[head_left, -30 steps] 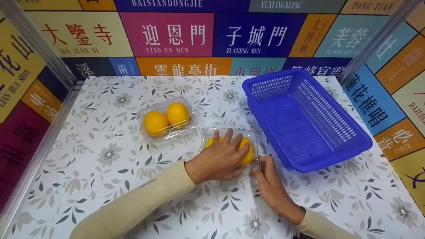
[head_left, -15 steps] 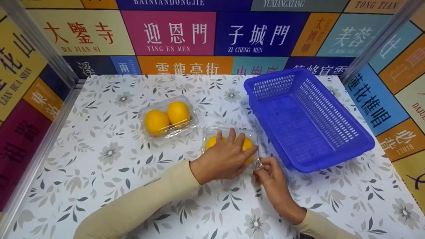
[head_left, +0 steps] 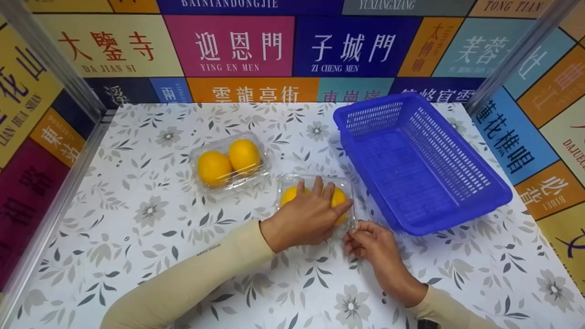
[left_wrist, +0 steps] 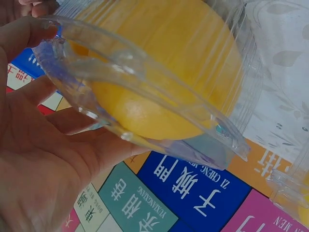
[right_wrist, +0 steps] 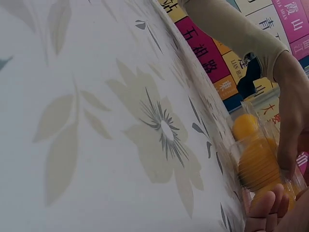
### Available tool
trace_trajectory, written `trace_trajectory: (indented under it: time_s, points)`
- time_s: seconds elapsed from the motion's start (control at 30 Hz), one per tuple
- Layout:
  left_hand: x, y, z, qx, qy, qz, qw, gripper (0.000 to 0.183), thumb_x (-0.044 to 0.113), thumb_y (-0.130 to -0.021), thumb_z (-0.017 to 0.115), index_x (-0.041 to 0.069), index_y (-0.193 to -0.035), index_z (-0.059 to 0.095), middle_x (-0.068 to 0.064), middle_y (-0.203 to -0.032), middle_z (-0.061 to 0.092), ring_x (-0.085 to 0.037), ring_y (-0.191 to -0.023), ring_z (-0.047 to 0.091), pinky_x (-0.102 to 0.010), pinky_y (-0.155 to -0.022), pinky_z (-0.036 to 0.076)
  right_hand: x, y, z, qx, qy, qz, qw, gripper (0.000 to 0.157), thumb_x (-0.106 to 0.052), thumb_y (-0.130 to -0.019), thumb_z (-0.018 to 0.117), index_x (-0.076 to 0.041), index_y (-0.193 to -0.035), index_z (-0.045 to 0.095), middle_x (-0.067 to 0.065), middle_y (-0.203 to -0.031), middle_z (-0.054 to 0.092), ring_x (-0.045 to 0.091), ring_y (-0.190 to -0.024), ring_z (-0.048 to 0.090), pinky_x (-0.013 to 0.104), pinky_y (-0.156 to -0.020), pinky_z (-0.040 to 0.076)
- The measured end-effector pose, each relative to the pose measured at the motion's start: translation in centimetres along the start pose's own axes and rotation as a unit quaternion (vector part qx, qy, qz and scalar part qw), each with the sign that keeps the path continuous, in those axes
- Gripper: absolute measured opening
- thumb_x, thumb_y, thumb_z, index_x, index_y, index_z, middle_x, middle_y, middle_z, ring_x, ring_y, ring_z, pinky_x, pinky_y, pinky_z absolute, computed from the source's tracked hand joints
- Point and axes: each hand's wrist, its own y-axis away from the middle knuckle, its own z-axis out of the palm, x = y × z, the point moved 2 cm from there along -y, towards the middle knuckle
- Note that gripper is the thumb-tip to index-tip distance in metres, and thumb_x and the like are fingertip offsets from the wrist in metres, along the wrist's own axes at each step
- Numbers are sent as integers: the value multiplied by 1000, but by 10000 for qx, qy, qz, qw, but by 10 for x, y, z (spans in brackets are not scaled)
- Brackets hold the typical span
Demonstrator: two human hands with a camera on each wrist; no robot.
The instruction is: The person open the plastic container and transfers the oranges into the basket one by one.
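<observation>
A clear plastic clamshell box [head_left: 340, 181] holding yellow-orange round fruit, which look like oranges [head_left: 289, 195], sits on the table between both hands. Across its lid lies my left hand [head_left: 304, 219], fingers spread and pressing from above. The left wrist view shows those fingers against the clear lid edge, with an orange [left_wrist: 169, 63] behind the plastic. At the box's near right corner, my right hand [head_left: 379, 251] pinches the rim between thumb and fingers. Whether the lid is latched there cannot be seen.
A second clear clamshell box [head_left: 242, 181] with two oranges [head_left: 215, 168] stands to the left, lid down. To the right is a blue-purple plastic basket [head_left: 393, 173] with slotted walls. Behind the flower-patterned tabletop [head_left: 137, 256] rises a wall of colored signs [head_left: 237, 48].
The left hand has shifted slightly right across the lid, its outer finger stretching further. My right hand has turned a little and slid slightly down at the corner. The second box and basket stay put.
</observation>
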Motion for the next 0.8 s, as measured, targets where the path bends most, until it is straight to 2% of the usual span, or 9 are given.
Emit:
trace_trajectory:
  time_s: [0.33,0.6,0.8]
  points:
    - [-1,1,0,-180,98,-23,9998,62,45,-107,63,28,-166,53,-27,-153,61,-53,-141,58,-70,-101,58,5,-2,3,-181,-166,-1,9997,4,3,-103,61,5,-99,60,16,-89,68,20,-68,65,27,-59,57]
    - [-1,1,1,-125,11,7,9999,63,45,-107,64,27,-166,52,-28,-154,60,-52,-142,58,-69,-102,58,9,-1,7,-64,-283,35,9996,6,1,-103,63,3,-99,59,15,-86,67,19,-66,63,27,-57,55]
    - [1,1,1,-37,-110,7,9999,63,43,-105,66,26,-164,54,-27,-152,62,-52,-139,61,-68,-99,60,9,0,10,-23,-341,-73,9994,6,0,-105,60,1,-99,58,14,-86,68,19,-65,63,27,-56,54]
